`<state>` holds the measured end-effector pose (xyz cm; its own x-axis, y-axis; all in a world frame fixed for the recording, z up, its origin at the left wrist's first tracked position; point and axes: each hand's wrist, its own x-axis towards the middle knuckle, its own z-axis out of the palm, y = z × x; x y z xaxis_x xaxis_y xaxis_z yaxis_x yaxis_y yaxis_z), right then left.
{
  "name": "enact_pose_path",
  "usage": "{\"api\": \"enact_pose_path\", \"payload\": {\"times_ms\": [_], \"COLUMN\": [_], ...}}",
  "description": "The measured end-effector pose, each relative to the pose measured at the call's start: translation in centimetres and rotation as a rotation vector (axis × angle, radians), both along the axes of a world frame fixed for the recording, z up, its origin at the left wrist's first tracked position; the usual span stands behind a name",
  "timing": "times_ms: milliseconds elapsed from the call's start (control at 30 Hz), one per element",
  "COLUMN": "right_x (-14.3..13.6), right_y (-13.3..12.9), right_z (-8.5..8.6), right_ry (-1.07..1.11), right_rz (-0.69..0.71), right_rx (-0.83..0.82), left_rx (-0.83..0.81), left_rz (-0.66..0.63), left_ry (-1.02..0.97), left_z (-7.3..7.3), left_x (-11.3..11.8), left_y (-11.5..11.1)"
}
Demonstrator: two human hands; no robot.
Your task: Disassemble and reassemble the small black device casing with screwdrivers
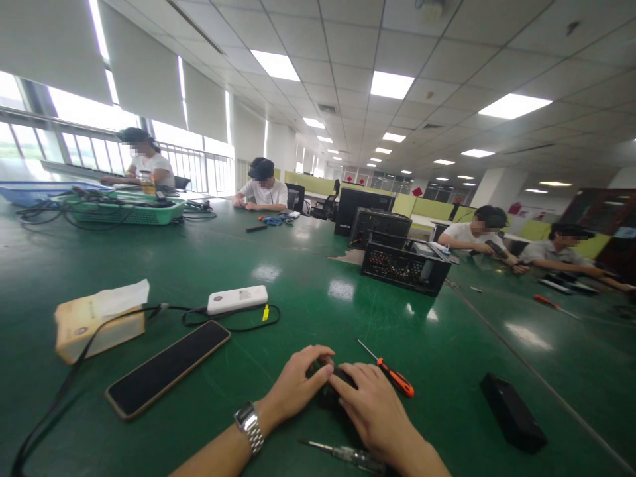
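Observation:
My left hand [298, 381] and my right hand [370, 404] meet over a small black object [328, 394] on the green table. Fingers of both hands curl round it and cover most of it, so its kind cannot be made out. Just beyond my right hand lies a screwdriver [395, 377] with an orange and black handle, its shaft pointing away to the left. Closer to me, partly under my right wrist, is a second screwdriver [348, 454] with a clear handle. A silver watch [249, 424] is on my left wrist.
Left on the table [298, 305] are a phone [169, 368], a white power bank [237, 299] with a cable and a tissue pack [99, 318]. At right lies a black box-shaped object [511, 411]. Computer cases [405, 265] and a green basket [124, 211] stand farther off. Several people sit around.

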<state>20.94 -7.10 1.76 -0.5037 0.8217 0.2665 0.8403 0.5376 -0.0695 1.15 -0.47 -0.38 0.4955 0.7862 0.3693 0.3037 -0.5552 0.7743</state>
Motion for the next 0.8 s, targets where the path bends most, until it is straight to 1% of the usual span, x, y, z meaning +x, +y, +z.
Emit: {"api": "enact_pose_path", "payload": {"times_ms": [100,200,367,467,600,800], "right_x": [-0.1,-0.2,-0.7,-1.0,-1.3,-1.5], "right_y": [0.0,0.0,0.2,0.3,0.5,0.4], "right_z": [0.6,1.3,2.9,3.5,3.4,3.1], "right_ry": [-0.011,-0.027,-0.068,-0.047,-0.026,-0.083], "right_rz": [-0.013,-0.017,0.033,0.056,0.056,0.058], "right_rx": [-0.049,-0.069,-0.103,-0.138,-0.139,-0.08], "left_rx": [0.026,0.045,0.059,0.055,0.063,0.079], "left_rz": [0.048,0.066,0.09,0.107,0.107,0.101], "left_ry": [-0.028,-0.038,-0.058,-0.069,-0.079,-0.079], "left_z": [0.0,0.0,-0.3,-0.4,-0.3,-0.3], "left_x": [0.1,0.1,0.0,-0.1,-0.1,0.1], "left_y": [0.3,0.4,0.5,0.6,0.7,0.7]}}
